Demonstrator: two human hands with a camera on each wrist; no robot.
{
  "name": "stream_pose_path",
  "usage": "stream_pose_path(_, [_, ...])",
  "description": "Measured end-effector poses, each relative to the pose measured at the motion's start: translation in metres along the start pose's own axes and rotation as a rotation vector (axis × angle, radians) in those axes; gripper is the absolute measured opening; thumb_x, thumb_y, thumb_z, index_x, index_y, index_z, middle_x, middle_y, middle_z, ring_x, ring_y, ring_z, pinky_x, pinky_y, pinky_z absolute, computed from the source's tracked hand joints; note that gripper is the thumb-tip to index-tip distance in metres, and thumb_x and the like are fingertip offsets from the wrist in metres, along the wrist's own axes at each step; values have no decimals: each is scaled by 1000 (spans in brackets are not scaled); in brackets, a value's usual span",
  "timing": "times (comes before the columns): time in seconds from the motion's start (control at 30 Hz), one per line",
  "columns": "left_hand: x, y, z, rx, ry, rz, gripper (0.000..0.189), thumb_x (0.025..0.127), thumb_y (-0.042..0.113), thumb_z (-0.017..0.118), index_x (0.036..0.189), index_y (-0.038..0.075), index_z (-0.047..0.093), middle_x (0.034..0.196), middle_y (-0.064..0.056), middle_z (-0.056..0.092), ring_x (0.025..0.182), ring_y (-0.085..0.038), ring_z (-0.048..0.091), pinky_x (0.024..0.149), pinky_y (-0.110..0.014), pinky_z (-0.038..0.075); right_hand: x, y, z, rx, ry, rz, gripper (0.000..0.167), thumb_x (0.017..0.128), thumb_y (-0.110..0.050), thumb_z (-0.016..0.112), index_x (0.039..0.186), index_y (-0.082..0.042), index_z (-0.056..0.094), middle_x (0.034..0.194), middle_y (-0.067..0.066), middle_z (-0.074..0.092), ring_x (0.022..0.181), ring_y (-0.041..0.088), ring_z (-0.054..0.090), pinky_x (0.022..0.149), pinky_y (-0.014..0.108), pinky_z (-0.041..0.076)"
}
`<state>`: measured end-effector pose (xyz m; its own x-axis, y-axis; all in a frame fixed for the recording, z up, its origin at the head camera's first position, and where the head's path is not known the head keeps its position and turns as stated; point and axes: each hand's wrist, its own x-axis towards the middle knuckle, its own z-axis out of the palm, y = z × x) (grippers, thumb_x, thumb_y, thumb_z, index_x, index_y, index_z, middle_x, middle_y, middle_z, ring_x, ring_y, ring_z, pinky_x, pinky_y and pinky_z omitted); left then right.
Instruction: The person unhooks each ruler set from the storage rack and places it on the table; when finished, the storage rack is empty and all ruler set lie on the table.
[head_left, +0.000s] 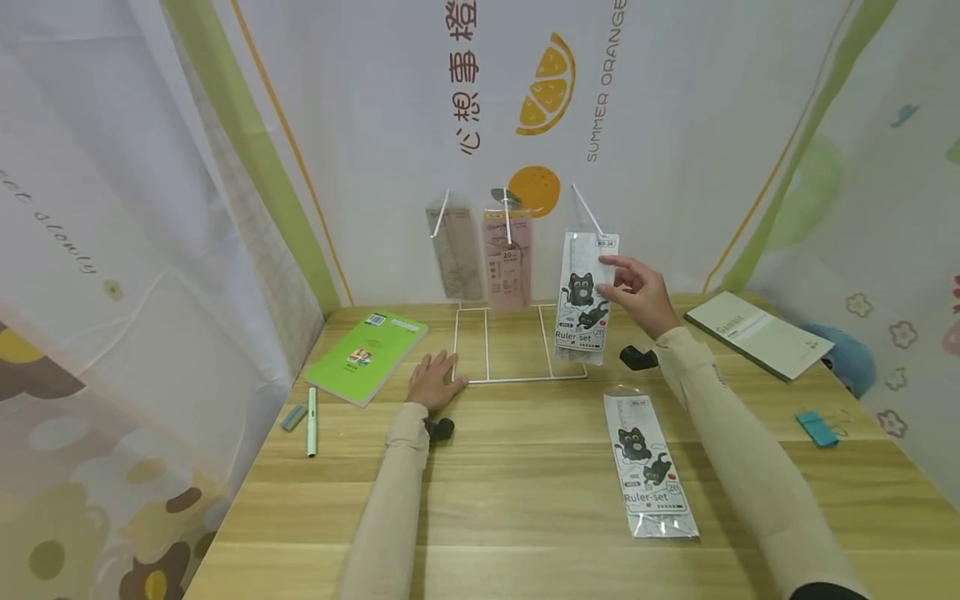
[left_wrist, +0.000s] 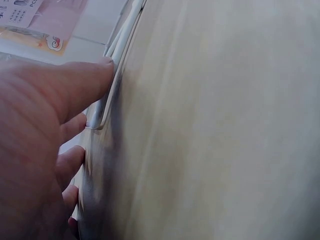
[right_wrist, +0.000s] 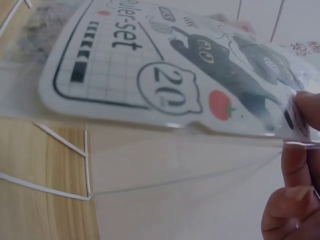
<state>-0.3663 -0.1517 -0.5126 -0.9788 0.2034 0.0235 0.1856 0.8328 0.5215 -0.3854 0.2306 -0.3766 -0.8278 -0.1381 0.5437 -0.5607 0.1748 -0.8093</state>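
My right hand (head_left: 637, 292) pinches the right edge of a ruler set pack (head_left: 588, 292) between thumb and fingers. The pack is upright, white with black cats, in a clear sleeve, and its top overlaps the right arm of a white wire rack (head_left: 517, 381). In the right wrist view, the ruler set pack (right_wrist: 125, 75) stretches away from the fingers at right. My left hand (head_left: 435, 381) rests at the rack's front left corner with fingers spread. The thumb (left_wrist: 90, 82) lies along the white wire in the left wrist view.
Two other packs, a grey one (head_left: 455, 254) and a pink one (head_left: 506, 283), hang from the rack. A second cat ruler set (head_left: 648, 467) lies on the table. Around it are a green book (head_left: 367, 354), a pen (head_left: 312, 421), an eraser (head_left: 294, 417), a notebook (head_left: 757, 333) and a teal clip (head_left: 817, 428).
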Motion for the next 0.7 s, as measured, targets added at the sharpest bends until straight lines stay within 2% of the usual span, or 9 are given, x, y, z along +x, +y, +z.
stream_pose_path(0.2, [-2, 0, 2, 2, -6, 1, 63, 103, 37, 54, 155, 6, 38, 165, -20, 24, 153, -46, 10, 123, -59, 8, -18, 6, -3, 98, 3, -23, 47, 89, 11, 68, 134, 6, 58, 89, -3, 72, 76, 6, 69, 70, 18, 58])
stream_pose_path(0.53, [-1, 1, -1, -17, 0, 1, 62, 103, 37, 54, 155, 5, 38, 165, -21, 24, 153, -46, 9, 124, -59, 6, -39, -19, -5, 179, 26, -71, 46, 87, 14, 68, 131, 10, 58, 101, -5, 76, 89, 8, 72, 79, 21, 59])
stream_pose_path(0.7, [-3, 3, -2, -26, 0, -1, 63, 103, 37, 55, 155, 6, 38, 165, -21, 24, 153, -46, 9, 124, -59, 7, -47, -31, -6, 213, 11, -59, 45, 89, 12, 67, 133, 7, 58, 102, -2, 75, 90, 10, 73, 79, 22, 59])
